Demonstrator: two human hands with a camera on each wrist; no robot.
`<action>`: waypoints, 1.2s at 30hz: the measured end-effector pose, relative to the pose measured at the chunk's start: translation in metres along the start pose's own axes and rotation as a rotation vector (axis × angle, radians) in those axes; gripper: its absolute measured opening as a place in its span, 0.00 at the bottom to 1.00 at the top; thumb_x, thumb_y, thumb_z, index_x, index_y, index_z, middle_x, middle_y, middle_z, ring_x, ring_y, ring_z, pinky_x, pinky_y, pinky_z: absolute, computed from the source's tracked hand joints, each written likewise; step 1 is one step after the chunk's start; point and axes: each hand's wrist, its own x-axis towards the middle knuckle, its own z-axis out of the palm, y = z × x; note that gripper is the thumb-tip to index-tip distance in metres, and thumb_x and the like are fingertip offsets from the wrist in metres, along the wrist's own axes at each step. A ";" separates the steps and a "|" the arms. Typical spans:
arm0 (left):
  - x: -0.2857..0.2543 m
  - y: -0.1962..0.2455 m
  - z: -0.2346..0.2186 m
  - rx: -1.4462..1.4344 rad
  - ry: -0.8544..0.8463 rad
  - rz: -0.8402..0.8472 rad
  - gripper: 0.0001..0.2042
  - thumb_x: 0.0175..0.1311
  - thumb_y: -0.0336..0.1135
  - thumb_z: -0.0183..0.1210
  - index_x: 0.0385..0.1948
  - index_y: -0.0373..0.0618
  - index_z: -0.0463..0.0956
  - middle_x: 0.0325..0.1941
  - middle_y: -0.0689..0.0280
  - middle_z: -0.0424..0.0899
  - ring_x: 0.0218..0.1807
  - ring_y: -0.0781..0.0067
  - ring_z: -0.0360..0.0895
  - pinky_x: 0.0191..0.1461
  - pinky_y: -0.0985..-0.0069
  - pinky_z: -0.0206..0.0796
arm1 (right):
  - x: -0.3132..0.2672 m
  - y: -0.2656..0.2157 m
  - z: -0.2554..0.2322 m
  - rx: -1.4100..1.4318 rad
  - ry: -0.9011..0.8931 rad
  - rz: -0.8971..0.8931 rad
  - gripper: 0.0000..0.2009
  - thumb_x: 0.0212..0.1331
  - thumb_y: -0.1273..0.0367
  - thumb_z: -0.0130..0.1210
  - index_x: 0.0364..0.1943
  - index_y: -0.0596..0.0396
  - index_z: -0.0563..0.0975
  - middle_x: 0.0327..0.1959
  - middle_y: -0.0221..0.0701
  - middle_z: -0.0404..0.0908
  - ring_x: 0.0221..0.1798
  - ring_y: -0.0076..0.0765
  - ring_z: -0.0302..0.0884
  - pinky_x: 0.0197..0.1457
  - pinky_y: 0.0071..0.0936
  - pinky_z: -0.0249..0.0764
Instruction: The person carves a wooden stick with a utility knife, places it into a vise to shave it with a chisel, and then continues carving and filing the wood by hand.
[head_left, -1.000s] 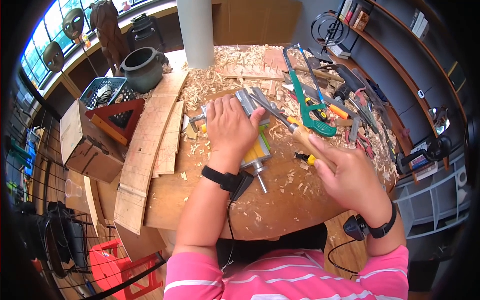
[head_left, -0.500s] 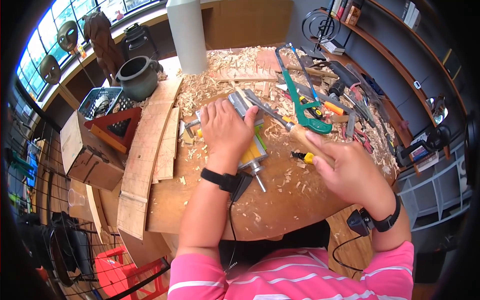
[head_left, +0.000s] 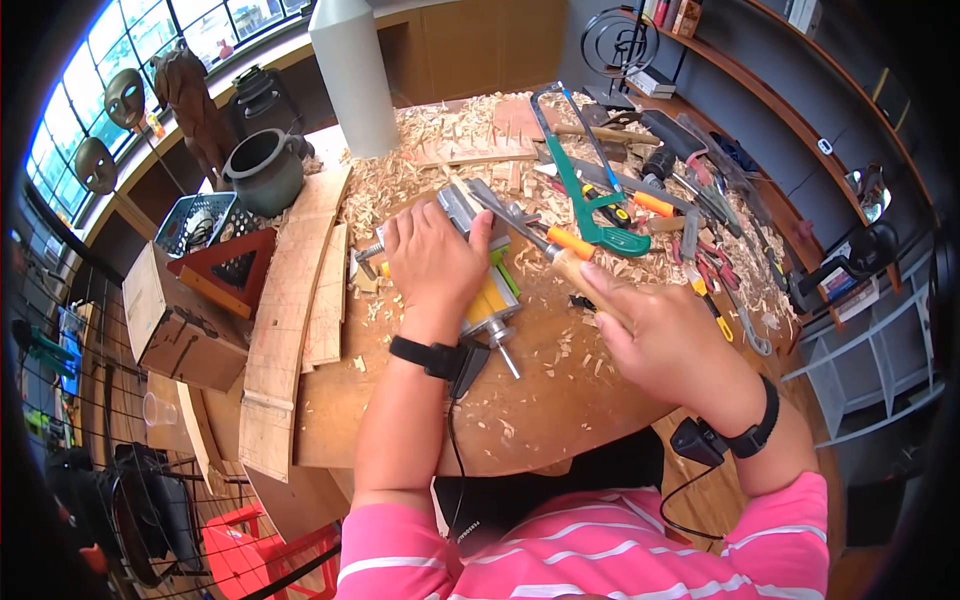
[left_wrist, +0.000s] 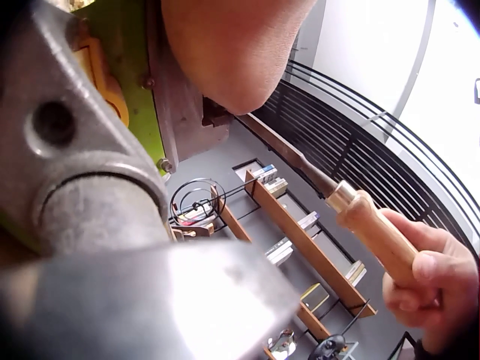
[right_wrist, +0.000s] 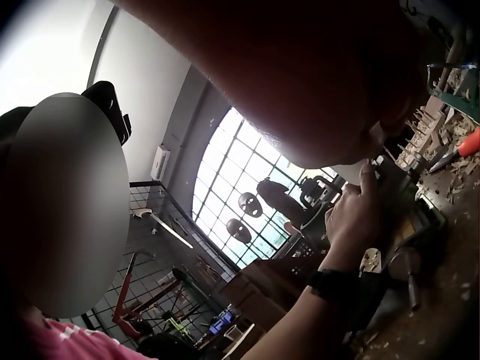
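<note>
The left hand (head_left: 435, 255) lies over a grey metal vise (head_left: 490, 305) with yellow and green parts, its fingers bent over the vise and its thumb beside a tool's blade. In the right hand (head_left: 665, 330) is the tool's wooden handle (head_left: 590, 285), gripped with the thumb along it; the metal blade (head_left: 525, 228) slants up and left across the vise. The left wrist view shows the handle (left_wrist: 382, 244) in the right hand (left_wrist: 435, 277), while the blade's tip is hidden behind the left hand (left_wrist: 232, 56). A thin light wooden piece (head_left: 461, 187) shows by the vise's far end.
Wood shavings (head_left: 380, 195) cover the table's far part. A green-framed saw (head_left: 575, 185), pliers (head_left: 705, 268) and several other tools lie at right. Long boards (head_left: 285, 320), a dark pot (head_left: 265, 172) and a cardboard box (head_left: 185, 320) are at left, a white column (head_left: 355, 85) behind.
The head view has shifted, so the table and both hands appear farther left. The left hand stays on the vise and the right hand keeps its grip on the handle.
</note>
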 end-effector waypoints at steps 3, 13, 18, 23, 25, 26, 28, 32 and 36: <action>0.000 -0.003 0.004 0.057 0.031 0.034 0.27 0.71 0.59 0.59 0.45 0.37 0.79 0.50 0.52 0.86 0.57 0.50 0.79 0.72 0.57 0.60 | 0.010 -0.003 -0.001 -0.012 -0.003 -0.031 0.26 0.64 0.69 0.61 0.68 0.55 0.78 0.35 0.49 0.87 0.35 0.61 0.86 0.41 0.51 0.81; -0.002 -0.001 0.007 0.031 0.034 0.042 0.28 0.72 0.59 0.58 0.46 0.36 0.79 0.50 0.52 0.85 0.58 0.50 0.79 0.72 0.56 0.60 | 0.007 0.013 0.010 0.029 0.024 -0.060 0.26 0.65 0.68 0.61 0.68 0.53 0.78 0.35 0.50 0.87 0.36 0.61 0.85 0.42 0.52 0.81; -0.001 -0.002 0.005 0.044 0.045 0.042 0.27 0.72 0.59 0.58 0.46 0.37 0.79 0.50 0.51 0.85 0.58 0.50 0.79 0.71 0.55 0.60 | 0.015 0.005 0.014 -0.008 0.025 -0.055 0.25 0.65 0.67 0.61 0.68 0.52 0.79 0.32 0.49 0.86 0.35 0.58 0.86 0.41 0.51 0.81; 0.001 -0.006 0.010 0.041 -0.042 0.010 0.31 0.71 0.64 0.57 0.45 0.36 0.77 0.54 0.52 0.84 0.63 0.49 0.76 0.75 0.53 0.56 | 0.018 0.005 0.014 0.016 0.102 -0.117 0.25 0.64 0.67 0.61 0.68 0.51 0.80 0.31 0.48 0.86 0.34 0.56 0.86 0.41 0.50 0.81; -0.002 -0.006 0.011 0.060 0.070 0.082 0.28 0.72 0.60 0.58 0.47 0.37 0.78 0.49 0.52 0.85 0.56 0.50 0.79 0.68 0.56 0.62 | 0.003 0.001 -0.010 -0.052 -0.015 -0.022 0.25 0.64 0.66 0.61 0.67 0.50 0.80 0.33 0.47 0.87 0.35 0.56 0.86 0.42 0.50 0.81; -0.002 -0.005 0.009 0.040 0.070 0.074 0.29 0.72 0.62 0.57 0.47 0.37 0.78 0.50 0.52 0.85 0.56 0.51 0.79 0.68 0.57 0.62 | 0.001 0.003 -0.011 -0.092 -0.043 0.000 0.25 0.64 0.67 0.61 0.67 0.49 0.80 0.34 0.45 0.87 0.36 0.56 0.86 0.42 0.49 0.81; -0.003 -0.005 0.008 0.043 0.055 0.070 0.29 0.72 0.62 0.57 0.48 0.37 0.78 0.50 0.53 0.85 0.57 0.50 0.79 0.68 0.57 0.62 | 0.009 0.001 -0.012 -0.104 -0.027 -0.012 0.25 0.64 0.67 0.62 0.67 0.48 0.80 0.35 0.44 0.88 0.37 0.56 0.87 0.43 0.49 0.82; -0.002 -0.006 0.008 0.032 0.039 0.063 0.30 0.72 0.62 0.57 0.50 0.37 0.78 0.52 0.53 0.85 0.58 0.50 0.79 0.68 0.57 0.62 | 0.013 -0.002 -0.011 -0.119 -0.005 -0.036 0.25 0.63 0.68 0.62 0.67 0.47 0.81 0.37 0.44 0.88 0.38 0.55 0.87 0.43 0.48 0.82; -0.004 -0.006 0.004 -0.001 -0.093 -0.008 0.34 0.71 0.66 0.56 0.50 0.33 0.78 0.59 0.53 0.82 0.67 0.49 0.74 0.78 0.52 0.55 | 0.005 -0.003 -0.009 -0.159 -0.044 -0.018 0.25 0.64 0.67 0.62 0.67 0.48 0.80 0.36 0.44 0.88 0.37 0.55 0.86 0.42 0.49 0.81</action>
